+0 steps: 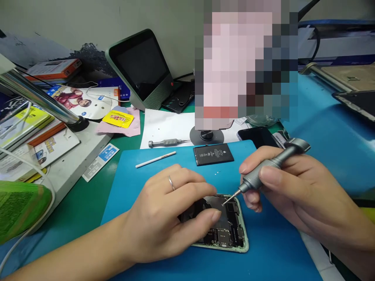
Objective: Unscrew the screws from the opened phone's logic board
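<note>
- Screwdriver (252,178), grey with a knurled handle, sits clamped between the thumb and fingers of my right hand (301,191), tilted with its thin shaft pointing down and to the left.
- Its tip is over the dark interior of the opened smartphone (223,218); from my remote view I cannot tell whether metal meets metal.
- That smartphone, with a pale green frame, lies face-up on the blue mat (263,246), its left part hidden under my left hand (161,210).
- On that hand, which wears a silver ring (171,183), I have thumb and index finger spread apart, the phone's inside showing between them; I cannot tell how firmly the curled fingers beneath press on it.
- Just beyond the phone I see a few tiny light specks (217,172) on the mat, then a black phone battery (213,154) near the mat's far edge.
- Left of the battery lies a slim white stick (156,160), slanted.
- Behind these, on white paper (161,124), I make out a second screwdriver (169,143) with its shaft just beside a round dark base (193,136).
- Farther back, a smart display (140,58) leans with a dark screen.
</note>
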